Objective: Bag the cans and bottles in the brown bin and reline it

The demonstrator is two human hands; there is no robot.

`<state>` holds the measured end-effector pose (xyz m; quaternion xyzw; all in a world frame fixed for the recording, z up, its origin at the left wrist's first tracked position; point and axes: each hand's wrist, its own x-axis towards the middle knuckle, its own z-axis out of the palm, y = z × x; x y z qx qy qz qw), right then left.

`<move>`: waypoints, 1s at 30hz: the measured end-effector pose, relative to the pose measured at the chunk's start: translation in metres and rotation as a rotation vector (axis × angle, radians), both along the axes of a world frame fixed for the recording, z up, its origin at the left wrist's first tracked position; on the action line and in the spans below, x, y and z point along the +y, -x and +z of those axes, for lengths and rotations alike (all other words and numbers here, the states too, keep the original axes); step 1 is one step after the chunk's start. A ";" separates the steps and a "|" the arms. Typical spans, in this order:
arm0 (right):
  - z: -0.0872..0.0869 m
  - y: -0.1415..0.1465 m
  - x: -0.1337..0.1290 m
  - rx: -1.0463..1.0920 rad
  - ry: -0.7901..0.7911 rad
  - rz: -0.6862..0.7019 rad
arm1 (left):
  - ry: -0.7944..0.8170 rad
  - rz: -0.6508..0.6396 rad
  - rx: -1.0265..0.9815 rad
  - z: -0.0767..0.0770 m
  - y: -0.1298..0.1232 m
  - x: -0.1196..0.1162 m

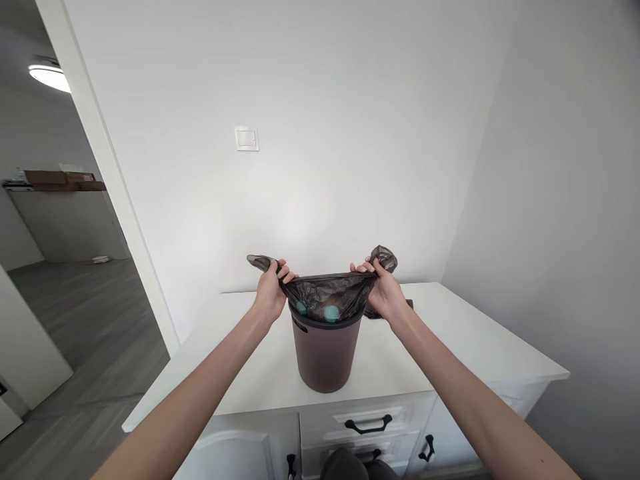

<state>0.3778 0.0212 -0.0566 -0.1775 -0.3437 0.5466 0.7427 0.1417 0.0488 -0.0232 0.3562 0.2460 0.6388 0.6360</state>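
Note:
A brown trash can (327, 357) with a dark rim stands upright on the white cabinet top. Inside it is a black, see-through garbage bag (345, 293), its mouth stretched taut above the rim. My left hand (271, 290) is closed on the bag's left side, and a loose end sticks out past the fingers. On the opposite side my right hand (384, 287) grips the bag, with a bunched end rising above it. Through the film I make out a green round item (331, 313) and a smaller green patch; their kind is unclear.
Behind my right hand a dark piece (411, 304) lies on the white cabinet (465, 333), partly hidden. The wall behind carries a light switch (247, 139). A doorway opens at the left. Black drawer handles (369, 425) stick out in front.

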 end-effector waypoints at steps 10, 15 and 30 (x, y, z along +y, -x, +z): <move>0.024 0.033 -0.016 -0.547 0.056 0.008 | -0.209 0.044 0.382 -0.010 -0.003 -0.020; 0.040 0.053 -0.017 -0.905 0.124 -0.033 | -0.243 0.070 0.515 -0.005 -0.013 -0.030; 0.042 0.053 -0.033 -1.223 0.091 0.071 | -0.107 0.086 0.654 0.002 0.000 -0.037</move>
